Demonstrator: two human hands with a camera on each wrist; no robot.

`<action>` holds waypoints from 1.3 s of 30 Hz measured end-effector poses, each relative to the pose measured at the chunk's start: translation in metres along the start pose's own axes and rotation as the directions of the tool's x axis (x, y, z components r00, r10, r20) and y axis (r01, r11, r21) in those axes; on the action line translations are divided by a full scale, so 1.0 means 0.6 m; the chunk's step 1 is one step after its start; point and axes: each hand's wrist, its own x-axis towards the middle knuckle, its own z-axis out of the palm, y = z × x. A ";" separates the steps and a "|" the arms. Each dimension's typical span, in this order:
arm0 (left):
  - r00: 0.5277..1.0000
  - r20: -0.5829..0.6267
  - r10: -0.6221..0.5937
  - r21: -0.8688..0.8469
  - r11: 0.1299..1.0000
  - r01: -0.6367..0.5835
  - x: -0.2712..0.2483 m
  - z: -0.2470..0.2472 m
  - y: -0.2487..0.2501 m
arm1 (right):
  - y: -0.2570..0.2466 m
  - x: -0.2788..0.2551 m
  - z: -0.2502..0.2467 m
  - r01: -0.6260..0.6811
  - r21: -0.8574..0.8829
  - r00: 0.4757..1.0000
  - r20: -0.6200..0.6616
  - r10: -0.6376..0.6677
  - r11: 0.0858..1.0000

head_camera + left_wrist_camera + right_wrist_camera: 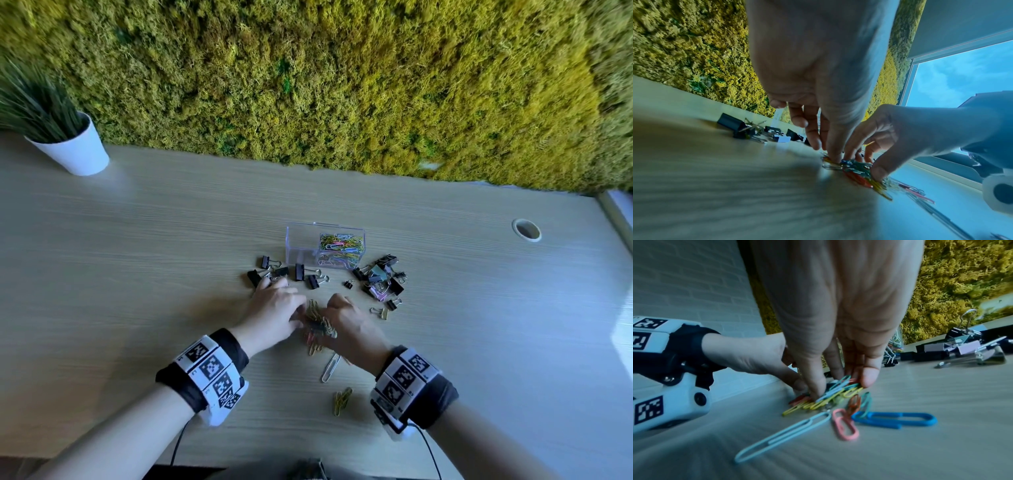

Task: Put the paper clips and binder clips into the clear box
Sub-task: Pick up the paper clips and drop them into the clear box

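The clear box [301, 244] stands on the desk, with coloured paper clips [340, 242] in its right part. Black binder clips [298, 272] lie in front of it on the left, and a mixed heap of binder clips [382, 277] lies to the right. A pile of coloured paper clips [317, 325] sits between my hands. My left hand [284, 301] has straight fingers, its thumb [833, 154] touching the pile's left side. My right hand [842, 386] pinches the pile between thumb and fingers. Loose white [781, 433], pink [844, 423] and blue [894, 418] clips lie nearer to me.
A white plant pot [78, 150] stands at the far left, against the moss wall [342, 85] behind the desk. A cable hole [526, 230] is at the far right. A few yellow clips [342, 401] lie near the front edge.
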 end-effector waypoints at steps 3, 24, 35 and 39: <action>1.000 -0.010 0.024 0.006 1.000 -0.024 -0.001 -0.002 -0.004 | 0.006 0.008 0.001 0.015 0.007 0.999 -0.042 -0.015 1.000; 0.996 -0.039 0.074 -0.136 0.988 -0.079 0.006 0.018 0.014 | 0.016 -0.006 -0.020 -0.158 0.141 0.984 -0.057 0.167 0.977; 0.979 -0.204 0.002 -0.199 0.979 -0.043 -0.006 -0.004 -0.030 | 0.035 0.018 -0.053 -0.015 -0.074 0.991 0.129 0.024 0.997; 0.982 -0.186 0.015 -0.189 0.981 -0.051 -0.009 0.002 -0.026 | 0.022 0.026 -0.049 -0.025 -0.083 0.978 0.206 0.041 0.996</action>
